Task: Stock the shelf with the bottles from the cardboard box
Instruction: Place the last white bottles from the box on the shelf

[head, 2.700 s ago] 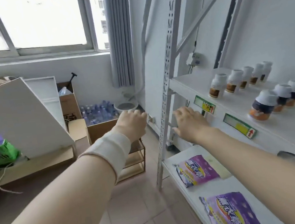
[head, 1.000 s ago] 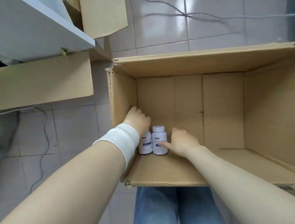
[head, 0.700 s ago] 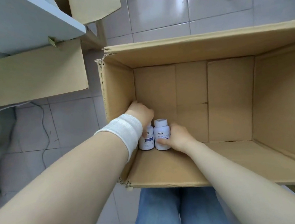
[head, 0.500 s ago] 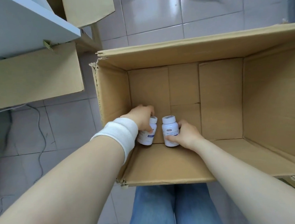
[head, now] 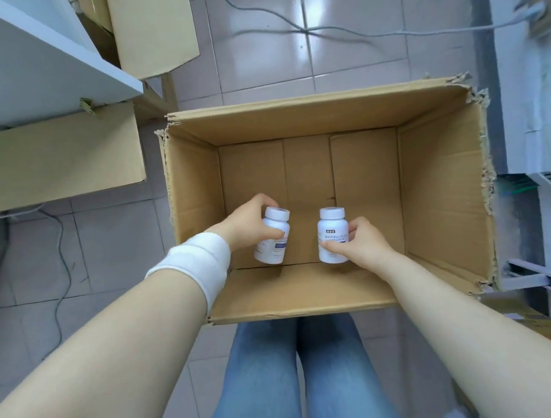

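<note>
- The left hand is wrapped around a white bottle, tilted, inside the cardboard box; a white wristband sits on that wrist.
- The right hand pinches a second white bottle, upright, near the box's front wall.
- The two bottles are apart, with a clear gap between them.
- The box floor beyond the bottles is bare, and the torn rim is open above.
- The box stands on a tiled floor, with a white shelf unit just beside its right edge and blue jeans at its near edge.
</note>
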`<state>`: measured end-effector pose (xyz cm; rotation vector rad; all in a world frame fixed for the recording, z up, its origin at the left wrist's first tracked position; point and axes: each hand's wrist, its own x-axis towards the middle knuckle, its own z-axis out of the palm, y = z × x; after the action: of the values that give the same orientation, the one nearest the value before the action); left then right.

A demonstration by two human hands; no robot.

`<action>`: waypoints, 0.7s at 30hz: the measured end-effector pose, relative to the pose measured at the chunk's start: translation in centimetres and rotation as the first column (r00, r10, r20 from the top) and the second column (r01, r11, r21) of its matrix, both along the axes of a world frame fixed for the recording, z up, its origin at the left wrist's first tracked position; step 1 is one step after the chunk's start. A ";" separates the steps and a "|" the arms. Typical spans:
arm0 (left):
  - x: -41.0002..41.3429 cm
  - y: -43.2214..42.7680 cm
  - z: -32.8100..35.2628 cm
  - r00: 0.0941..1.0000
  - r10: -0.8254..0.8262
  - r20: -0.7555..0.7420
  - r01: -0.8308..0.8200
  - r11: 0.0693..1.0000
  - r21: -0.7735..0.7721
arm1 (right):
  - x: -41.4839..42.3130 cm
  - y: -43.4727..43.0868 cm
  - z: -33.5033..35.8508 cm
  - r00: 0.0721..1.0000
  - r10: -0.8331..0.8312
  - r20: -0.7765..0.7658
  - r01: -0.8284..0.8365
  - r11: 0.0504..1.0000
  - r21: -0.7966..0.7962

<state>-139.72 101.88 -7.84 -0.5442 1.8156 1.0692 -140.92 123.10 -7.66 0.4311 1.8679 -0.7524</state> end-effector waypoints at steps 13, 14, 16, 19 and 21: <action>-2.5 2.5 27.2 0.885 0.444 -0.144 -0.287 0.761 0.582 | 1.7 2.8 24.6 0.861 -0.415 -0.293 0.357 0.905 -0.232; -2.3 2.5 28.9 0.890 0.430 -0.152 -0.256 0.746 0.615 | 2.4 2.6 26.4 0.833 -0.441 -0.334 0.375 0.894 -0.246; -1.8 2.4 32.1 0.911 0.356 -0.208 -0.143 0.746 0.651 | 4.4 2.0 29.8 0.765 -0.501 -0.406 0.418 0.865 -0.278; -0.4 2.6 36.2 0.928 0.234 -0.290 0.015 0.755 0.656 | 8.7 0.9 33.8 0.652 -0.585 -0.482 0.503 0.810 -0.302; 0.9 3.6 38.9 0.926 0.179 -0.331 0.093 0.743 0.663 | 11.7 0.5 36.2 0.551 -0.646 -0.529 0.565 0.755 -0.334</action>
<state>-138.83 105.46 31.05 0.0748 1.5597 1.8502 -129.18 123.56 28.59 0.8603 2.2701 -1.6509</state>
